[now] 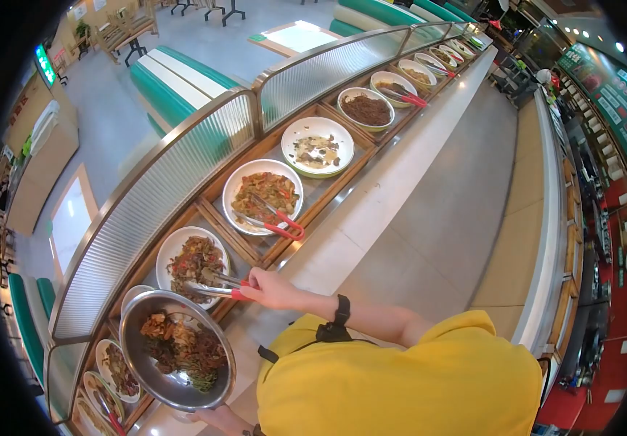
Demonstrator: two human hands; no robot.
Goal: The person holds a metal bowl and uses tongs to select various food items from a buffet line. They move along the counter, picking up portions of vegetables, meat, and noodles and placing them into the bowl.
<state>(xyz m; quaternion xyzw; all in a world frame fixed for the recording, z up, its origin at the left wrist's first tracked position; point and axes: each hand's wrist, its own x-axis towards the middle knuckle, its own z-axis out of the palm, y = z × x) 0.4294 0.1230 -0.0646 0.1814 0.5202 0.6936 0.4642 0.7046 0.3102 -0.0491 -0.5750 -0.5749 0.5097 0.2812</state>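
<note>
My right hand (270, 288) is closed around the red handles of metal tongs (215, 285). The tongs' tips reach into a white bowl (164, 265) of mixed dark cooked food (196, 260). Below it, my left hand (219, 419) supports a large steel mixing bowl (133, 363) by its lower edge, the fingers mostly hidden beneath. Several kinds of food (182, 345) lie in the steel bowl in separate heaps, reddish, pale, dark and green. The steel bowl partly covers a small white dish (135, 292) beside the white bowl.
A row of white food bowls (318, 145) stands in a wooden-framed counter (255, 251). Red-handled tongs (273, 221) rest in one bowl. Along the far side runs a ribbed clear guard (161, 182). To the right are a walkway (429, 218) and another counter (546, 240).
</note>
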